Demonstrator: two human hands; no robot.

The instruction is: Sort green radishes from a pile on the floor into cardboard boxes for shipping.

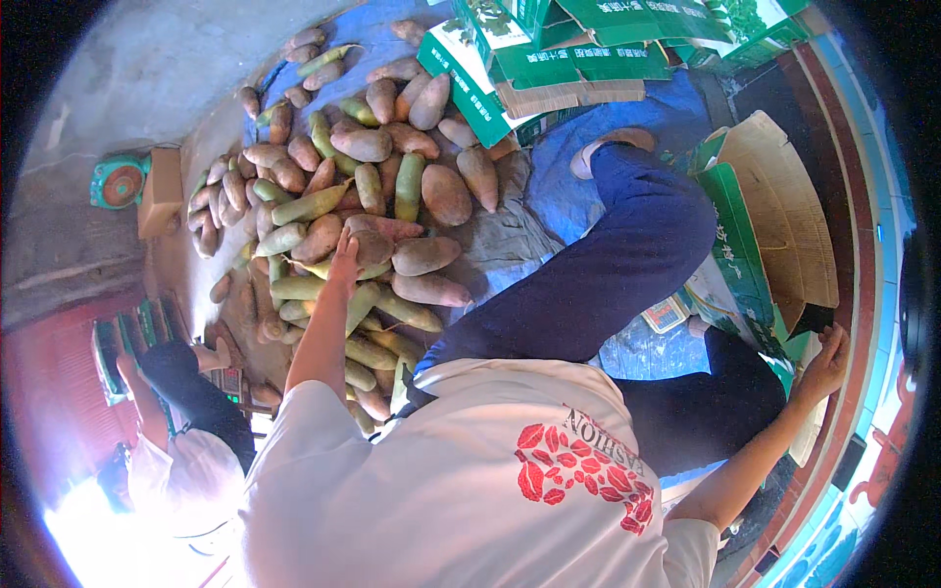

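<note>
My left hand (345, 263) reaches into a heap of thick radish-like roots, its fingers stretched out against the end of a reddish-brown root (371, 248). Around it lie green roots (313, 204) and more reddish-brown ones (446, 195), several smeared with soil. Far to the right, my right hand (829, 361) has its fingers curled on the near edge of an opened green cardboard box (774, 220). The box stands tilted beside my leg, its brown inner side showing. The right fingertips are partly hidden.
Green printed cartons (578, 64) are stacked at the far side. A blue tarp (569, 162) lies under the roots and my legs. At the left, another person (191, 470) bends near green boxes (147, 328). A small green fan (120, 182) stands by the wall.
</note>
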